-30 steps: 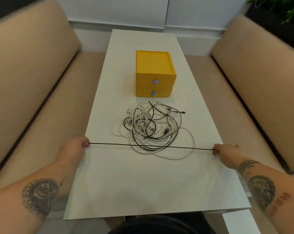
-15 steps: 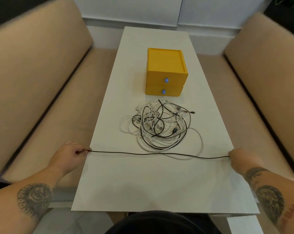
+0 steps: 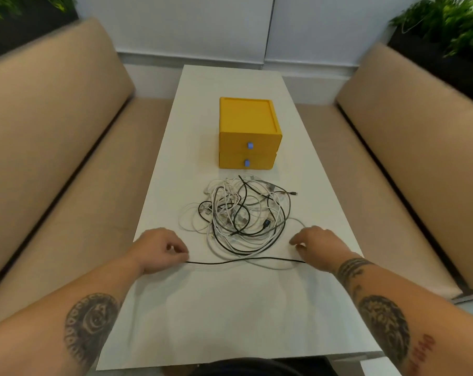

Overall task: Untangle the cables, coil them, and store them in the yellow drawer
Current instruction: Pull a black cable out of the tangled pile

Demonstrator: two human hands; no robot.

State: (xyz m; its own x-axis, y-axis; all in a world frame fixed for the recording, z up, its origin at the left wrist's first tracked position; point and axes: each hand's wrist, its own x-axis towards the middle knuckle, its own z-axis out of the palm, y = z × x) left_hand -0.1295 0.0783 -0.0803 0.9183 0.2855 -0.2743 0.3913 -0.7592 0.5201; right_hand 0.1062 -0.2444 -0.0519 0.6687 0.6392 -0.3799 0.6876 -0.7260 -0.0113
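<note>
Two hands are seen from the head view at the near side of the cable tangle [image 3: 243, 213]. One black cable [image 3: 243, 260] is pinched at one end by the left hand [image 3: 159, 249], while its other end runs under the right hand [image 3: 318, 246], whose grasp cannot be told. Beyond the tangle, the yellow drawer unit [image 3: 247, 132] is seen closed on the white table [image 3: 230, 316].

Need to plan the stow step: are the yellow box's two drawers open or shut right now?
Both shut. The top drawer and bottom drawer fronts sit flush with the yellow box; neither is pulled out.
</note>
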